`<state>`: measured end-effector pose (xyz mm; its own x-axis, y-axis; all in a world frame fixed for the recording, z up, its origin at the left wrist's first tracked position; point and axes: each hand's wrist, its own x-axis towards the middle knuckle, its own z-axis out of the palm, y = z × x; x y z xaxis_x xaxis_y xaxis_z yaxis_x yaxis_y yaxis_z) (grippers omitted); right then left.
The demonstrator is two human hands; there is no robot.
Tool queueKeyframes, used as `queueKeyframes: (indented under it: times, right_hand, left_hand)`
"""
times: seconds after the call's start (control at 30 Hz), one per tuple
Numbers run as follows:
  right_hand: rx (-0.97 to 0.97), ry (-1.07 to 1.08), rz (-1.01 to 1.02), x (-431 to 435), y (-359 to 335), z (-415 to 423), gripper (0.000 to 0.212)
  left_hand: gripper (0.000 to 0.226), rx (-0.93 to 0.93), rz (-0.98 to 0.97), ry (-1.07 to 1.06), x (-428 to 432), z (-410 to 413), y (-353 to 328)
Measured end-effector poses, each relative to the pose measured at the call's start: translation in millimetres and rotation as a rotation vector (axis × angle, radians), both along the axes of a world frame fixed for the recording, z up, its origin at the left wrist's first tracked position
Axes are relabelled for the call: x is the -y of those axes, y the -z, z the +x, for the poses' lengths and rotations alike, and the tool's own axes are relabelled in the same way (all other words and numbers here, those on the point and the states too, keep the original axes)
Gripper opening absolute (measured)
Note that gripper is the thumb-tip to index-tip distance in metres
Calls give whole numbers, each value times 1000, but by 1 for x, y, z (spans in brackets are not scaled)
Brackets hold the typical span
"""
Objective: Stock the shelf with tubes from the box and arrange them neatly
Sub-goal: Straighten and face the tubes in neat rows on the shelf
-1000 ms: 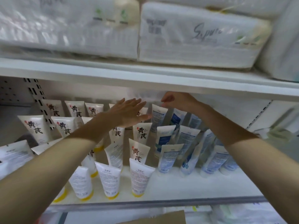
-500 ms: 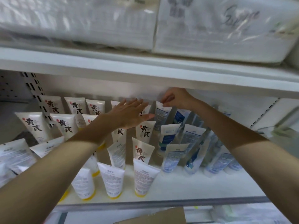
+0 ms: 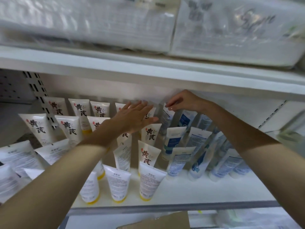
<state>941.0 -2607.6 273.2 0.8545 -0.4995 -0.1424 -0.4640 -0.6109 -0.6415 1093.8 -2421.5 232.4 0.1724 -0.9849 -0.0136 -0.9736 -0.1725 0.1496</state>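
Several white tubes with black characters and yellow caps (image 3: pixel 150 179) stand cap-down in rows on the white shelf (image 3: pixel 206 192), on its left and middle. To their right lean several blue-and-white tubes (image 3: pixel 178 161). My left hand (image 3: pixel 133 117) lies flat with straight fingers against the tops of the white tubes in the back rows. My right hand (image 3: pixel 183 101) pinches the top edge of the rearmost blue-and-white tube (image 3: pixel 166 119), deep under the upper shelf. The box (image 3: pixel 158 221) shows as a cardboard edge at the bottom.
The upper shelf board (image 3: pixel 148 71) hangs low over both hands and carries plastic-wrapped white packs (image 3: pixel 231 30). A slotted upright (image 3: pixel 35 86) stands at the back left. Flat white pouches (image 3: pixel 18 156) lie at the far left. Bare shelf surface shows at the front right.
The view has shifted slightly; both hands stay at the back rows. My right hand has settled lower onto the top edge of the rear blue-and-white tube.
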Motion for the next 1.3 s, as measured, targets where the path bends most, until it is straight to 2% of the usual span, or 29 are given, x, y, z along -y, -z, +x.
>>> queueKeyframes:
  times: [0.1, 0.2, 0.3, 0.43, 0.57, 0.7, 0.87, 1.0, 1.17, 1.3]
  right_hand:
    - [-15, -47, 31, -1, -2, -1, 22]
    - [-19, -60, 61, 0, -3, -4, 38]
    - [-41, -62, 77, 3, -3, -7, 31]
    - [-39, -41, 84, 4, -3, -10, 34]
    - [-13, -10, 102, 0, -2, -11, 29]
    - [-30, 7, -12, -6, -1, -7, 23]
    - [9, 47, -189, -11, 4, -3, 35]
    - [-35, 57, -308, -7, 9, -3, 37]
    - [-23, 84, -288, -6, 12, -7, 19]
    - [-30, 102, -307, -4, 16, -8, 17]
  left_hand:
    - [73, 5, -7, -3, 0, 0, 1]
    - [72, 4, -8, -3, 0, 0, 1]
    - [72, 2, -16, -3, 0, -1, 1]
    - [71, -6, -18, -11, 0, -1, 2]
    - [70, -5, -17, -15, -1, -2, 2]
    - [70, -8, -13, -11, -2, -3, 0]
    - [69, 3, -10, -9, -3, -3, 0]
    - [72, 8, -12, -5, -3, -2, 1]
    - [75, 6, -1, -5, -2, -2, 1]
    - [84, 1, 9, 2, -2, -3, -1]
